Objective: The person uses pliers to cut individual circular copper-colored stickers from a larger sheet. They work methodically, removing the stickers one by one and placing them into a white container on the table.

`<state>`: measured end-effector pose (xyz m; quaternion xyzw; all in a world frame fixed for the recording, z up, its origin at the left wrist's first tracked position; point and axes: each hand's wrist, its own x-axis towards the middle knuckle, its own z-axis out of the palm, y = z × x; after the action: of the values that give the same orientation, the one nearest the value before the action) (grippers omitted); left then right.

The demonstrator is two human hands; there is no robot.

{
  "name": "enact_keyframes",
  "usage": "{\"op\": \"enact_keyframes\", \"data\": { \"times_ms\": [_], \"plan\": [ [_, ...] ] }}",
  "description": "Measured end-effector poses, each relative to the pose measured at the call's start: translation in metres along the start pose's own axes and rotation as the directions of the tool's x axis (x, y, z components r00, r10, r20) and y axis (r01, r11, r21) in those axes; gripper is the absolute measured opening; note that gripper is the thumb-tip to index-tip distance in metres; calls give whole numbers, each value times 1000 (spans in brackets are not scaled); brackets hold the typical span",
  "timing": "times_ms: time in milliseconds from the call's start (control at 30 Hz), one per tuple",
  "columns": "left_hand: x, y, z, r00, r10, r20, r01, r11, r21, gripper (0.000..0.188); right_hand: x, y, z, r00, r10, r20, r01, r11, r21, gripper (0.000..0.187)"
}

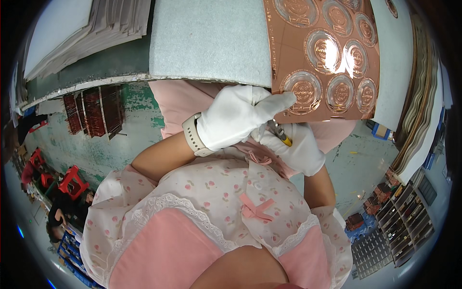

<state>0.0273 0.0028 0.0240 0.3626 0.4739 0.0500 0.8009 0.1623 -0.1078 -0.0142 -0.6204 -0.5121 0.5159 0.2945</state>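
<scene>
Sheet (325,58), one, coppery, by left hand (233,115); one tool (279,131) in right hand (301,149)

Factory workshop, production floor. Evidence: pale worktop (209,41) bearing 1 copper-coloured sheet (288,41) with rows of repeated round emblems; 2 sheet stacks (120,26), 1 per side; worn floor (72,144), green and grey, patchy; slatted rack (91,113), reddish; red plastic stools (72,180); co-workers (62,200) at left rim; compartmented shelving unit (406,226) lower right, contents too small to tell.
</scene>
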Motion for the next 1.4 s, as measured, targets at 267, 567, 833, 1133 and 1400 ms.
{"op": "enact_keyframes", "data": {
  "times_ms": [267, 567, 833, 1133, 1400],
  "plan": [
    [2, -6, -4, 999, 43, -4, -42, 999, 32, 40, 3, -10, -10, 997, 70, 34, -64, 988, -144, 30],
    [1, -6, 3, 998, 24, -53, -30, 994, -101, 37, 2, -1, -4, 950, 204, 237, -219, 975, 36, 36],
    [7, -17, 1, 999, 44, -20, -45, 996, -74, 36, 12, -12, 10, 797, -85, 599, 366, 856, -365, 29],
    [-5, -14, -7, 998, 60, -34, -60, 998, 3, 34, -22, 15, 6, 949, 133, 285, -245, 880, 407, 38],
    [-13, -29, -3, 984, 120, -128, -97, 981, 170, 35, -58, 36, 52, 939, 331, 90, -304, 681, 666, 30]
  ]
}}
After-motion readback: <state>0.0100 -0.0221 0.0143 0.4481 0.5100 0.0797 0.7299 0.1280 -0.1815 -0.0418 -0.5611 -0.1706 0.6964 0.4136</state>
